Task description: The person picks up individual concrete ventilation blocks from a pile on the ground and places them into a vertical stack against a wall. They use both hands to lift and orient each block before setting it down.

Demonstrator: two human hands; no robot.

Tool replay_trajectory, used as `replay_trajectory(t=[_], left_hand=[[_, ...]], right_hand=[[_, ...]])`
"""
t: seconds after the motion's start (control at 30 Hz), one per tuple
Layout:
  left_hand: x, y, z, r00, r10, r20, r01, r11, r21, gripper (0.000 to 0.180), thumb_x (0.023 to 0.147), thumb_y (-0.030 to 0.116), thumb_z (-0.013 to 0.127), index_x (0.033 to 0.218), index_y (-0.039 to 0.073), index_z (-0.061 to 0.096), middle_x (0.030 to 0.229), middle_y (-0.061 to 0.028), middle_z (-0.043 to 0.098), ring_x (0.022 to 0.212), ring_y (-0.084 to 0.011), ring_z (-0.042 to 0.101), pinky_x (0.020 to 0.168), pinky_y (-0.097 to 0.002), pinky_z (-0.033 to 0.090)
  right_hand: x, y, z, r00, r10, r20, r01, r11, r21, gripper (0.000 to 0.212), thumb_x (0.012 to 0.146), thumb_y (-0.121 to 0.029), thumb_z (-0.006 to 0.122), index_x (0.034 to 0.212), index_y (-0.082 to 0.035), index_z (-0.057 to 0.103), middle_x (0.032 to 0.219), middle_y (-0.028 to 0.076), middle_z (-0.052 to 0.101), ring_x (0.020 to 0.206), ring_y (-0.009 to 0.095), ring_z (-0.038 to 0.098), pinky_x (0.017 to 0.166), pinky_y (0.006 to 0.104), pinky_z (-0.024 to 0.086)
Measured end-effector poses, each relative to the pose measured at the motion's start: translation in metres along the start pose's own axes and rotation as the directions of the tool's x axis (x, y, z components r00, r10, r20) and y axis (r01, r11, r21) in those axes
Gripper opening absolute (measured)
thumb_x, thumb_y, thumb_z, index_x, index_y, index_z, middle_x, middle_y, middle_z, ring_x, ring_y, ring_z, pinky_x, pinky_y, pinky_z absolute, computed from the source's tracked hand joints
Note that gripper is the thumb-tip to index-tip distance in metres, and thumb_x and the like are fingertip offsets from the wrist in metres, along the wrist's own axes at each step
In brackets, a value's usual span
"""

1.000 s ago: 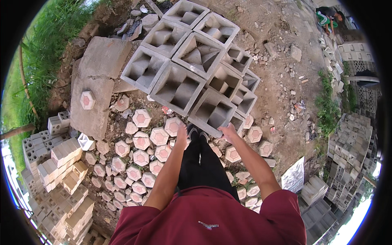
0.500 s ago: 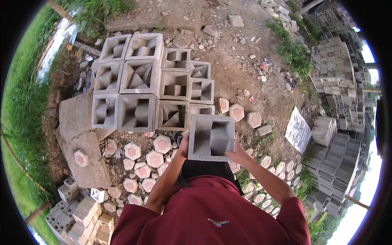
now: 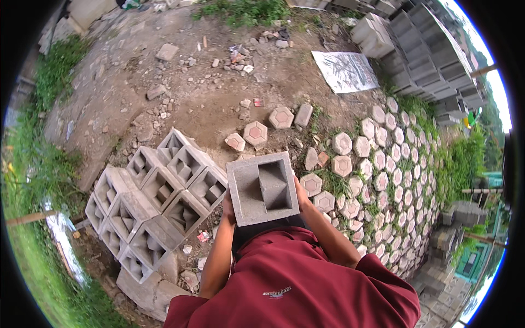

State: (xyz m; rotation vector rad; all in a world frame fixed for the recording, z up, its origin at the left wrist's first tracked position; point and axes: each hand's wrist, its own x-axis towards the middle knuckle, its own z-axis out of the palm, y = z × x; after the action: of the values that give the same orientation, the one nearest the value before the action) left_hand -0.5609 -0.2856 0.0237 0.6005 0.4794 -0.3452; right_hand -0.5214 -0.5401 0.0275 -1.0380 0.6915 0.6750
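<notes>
"What are you seeing change?"

"I'm watching the concrete block (image 3: 262,188) being carried clear of its place in the stack (image 3: 145,210). It's no longer sitting at that edge: my view is swinging rightward, the stack is now lying to the left, and the block is hanging just in front of the maroon shirt (image 3: 298,259)."

"And the hands?"

"The left hand (image 3: 228,210) is pressing one side and the right hand (image 3: 301,197) the other, so they're pinching the block between them. Most of the fingers are hiding from me."

"Where is that putting the work?"

"I'm judging the lifting done and the carrying under way. The block's hollow side is facing me, and paving stones (image 3: 342,165) are lying spread to the right."
</notes>
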Motion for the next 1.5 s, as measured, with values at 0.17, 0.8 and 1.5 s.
replay_trajectory(t=[0.17,0.8,1.5], left_hand=[[0.053,-0.018,0.078,0.988,-0.104,-0.118,0.126,0.972,0.197,0.056,0.094,0.045,0.042,0.13,0.002,0.048,0.118,-0.014,0.058,0.105,-0.0286,0.058,0.089,-0.0386,0.049],[0.236,-0.046,0.359,0.766,-0.611,0.201,0.389,0.689,0.612,0.046,0.089,0.036,0.04,0.114,0.0,0.056,0.099,-0.0149,0.063,0.084,-0.0265,0.064,0.073,-0.0383,0.055],[0.296,-0.218,0.587,0.423,-0.857,0.294,0.176,0.396,0.901,0.043,0.099,0.035,0.032,0.126,0.006,0.05,0.115,-0.0094,0.059,0.102,-0.0206,0.058,0.088,-0.0335,0.047]], right_hand=[[-0.037,-0.054,-0.046,0.975,-0.186,-0.122,0.192,0.98,0.041,0.067,0.093,-0.058,0.035,0.124,-0.002,0.055,0.106,0.005,0.06,0.092,0.015,0.054,0.082,0.0299,0.043],[-0.096,-0.183,-0.12,0.575,-0.402,-0.712,0.758,0.589,0.28,0.057,0.093,-0.057,0.041,0.096,-0.005,0.063,0.075,-0.002,0.056,0.065,0.007,0.049,0.056,0.023,0.039],[-0.147,-0.257,-0.258,0.209,-0.154,-0.966,0.899,0.419,0.128,0.062,0.093,-0.058,0.04,0.095,-0.001,0.064,0.075,-0.001,0.057,0.065,0.007,0.049,0.057,0.0236,0.039]])
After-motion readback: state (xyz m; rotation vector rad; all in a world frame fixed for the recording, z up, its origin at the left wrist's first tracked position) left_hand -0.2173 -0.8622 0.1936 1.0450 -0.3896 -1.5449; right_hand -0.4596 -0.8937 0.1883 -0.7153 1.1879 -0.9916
